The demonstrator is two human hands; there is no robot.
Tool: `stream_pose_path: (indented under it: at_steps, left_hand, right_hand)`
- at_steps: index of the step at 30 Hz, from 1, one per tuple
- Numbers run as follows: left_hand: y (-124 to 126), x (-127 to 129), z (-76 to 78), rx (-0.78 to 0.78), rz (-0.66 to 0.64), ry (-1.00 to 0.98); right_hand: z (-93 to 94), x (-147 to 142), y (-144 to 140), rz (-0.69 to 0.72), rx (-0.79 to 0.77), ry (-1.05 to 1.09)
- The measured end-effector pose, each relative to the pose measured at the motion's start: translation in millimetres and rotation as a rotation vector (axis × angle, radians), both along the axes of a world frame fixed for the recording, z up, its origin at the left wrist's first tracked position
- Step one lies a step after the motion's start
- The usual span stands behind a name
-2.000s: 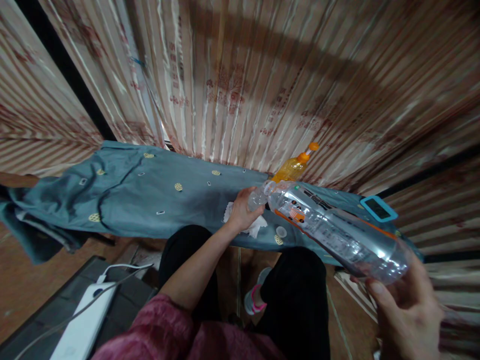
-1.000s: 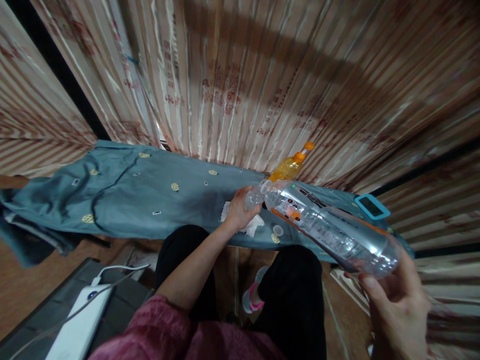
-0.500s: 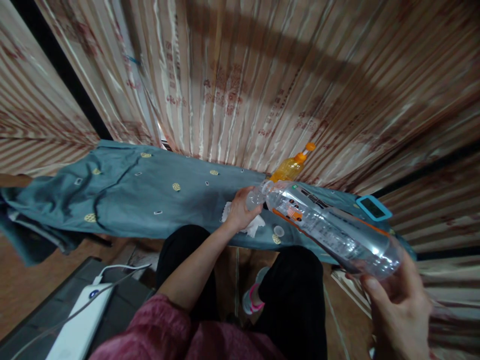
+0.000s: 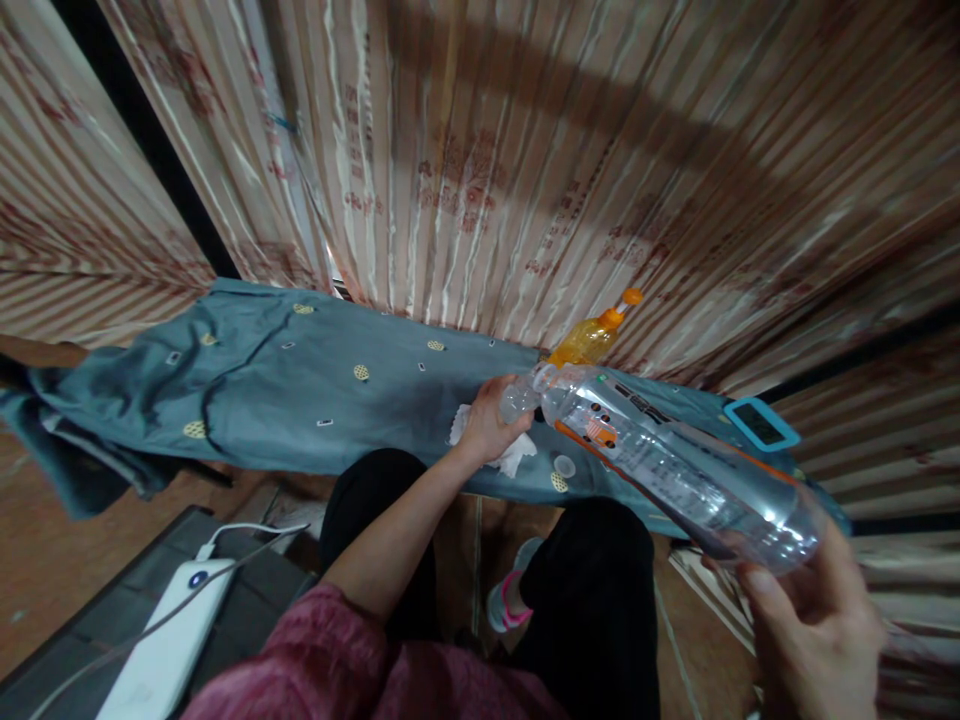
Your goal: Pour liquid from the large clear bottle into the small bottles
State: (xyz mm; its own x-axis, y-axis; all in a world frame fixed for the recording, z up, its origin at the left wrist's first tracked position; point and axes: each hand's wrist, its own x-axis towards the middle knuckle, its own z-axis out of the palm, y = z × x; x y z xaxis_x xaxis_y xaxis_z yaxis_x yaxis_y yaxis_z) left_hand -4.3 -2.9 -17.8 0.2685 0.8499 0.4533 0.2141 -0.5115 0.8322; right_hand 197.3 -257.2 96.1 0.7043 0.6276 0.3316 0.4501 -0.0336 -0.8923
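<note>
My left hand point(image 4: 489, 425) is wrapped around a small clear plastic bottle point(image 4: 517, 398) above the cloth. With my right hand point(image 4: 814, 610) I grip the base of a large clear drink bottle point(image 4: 682, 460) with an orange and black label. It lies tilted across the view, its neck lower and to the left, meeting the small bottle's mouth. Whether liquid passes between them I cannot make out. Under my left hand lies a crumpled white tissue point(image 4: 516, 456). A small translucent round cap point(image 4: 564, 466) rests beside it.
Behind the large bottle stands an amber bottle point(image 4: 589, 338) with an orange top. A blue-framed digital device point(image 4: 762, 424) is at the right. Teal patterned cloth point(image 4: 390, 410) covers the narrow table. A white power bank point(image 4: 161, 640) with a cable sits lower left. Striped curtains point(image 4: 480, 150) hang behind.
The whole view has shifted slightly, so everything appears a little further right. Both hands keep their hold, and the two bottles stay mouth to mouth.
</note>
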Motion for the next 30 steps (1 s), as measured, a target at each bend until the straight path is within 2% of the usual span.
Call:
stream_pose_path:
  at_steps: [4, 11, 16, 24, 30]
  left_hand:
    - [-0.8, 0.0, 1.0, -0.009, -0.002, 0.003]
    - [-0.3, 0.6, 0.4, -0.01, 0.001, 0.015]
    - [-1.0, -0.2, -0.8, -0.014, -0.01, 0.007]
    - [-3.1, -1.4, -1.1, -0.01, -0.015, -0.021]
    - [-5.9, -6.0, 1.7, -0.015, -0.036, -0.009]
  right_hand:
    - [-1.5, -0.7, -2.1, -0.018, -0.014, 0.014]
    - [-14.5, 5.9, -9.1, -0.005, -0.042, 0.006]
    - [-14.2, 0.3, -6.7, -0.037, -0.021, 0.044]
    - [-21.5, 0.0, -10.7, 0.013, -0.023, -0.006]
    - [-17.5, -7.5, -16.3, -0.018, -0.056, 0.139]
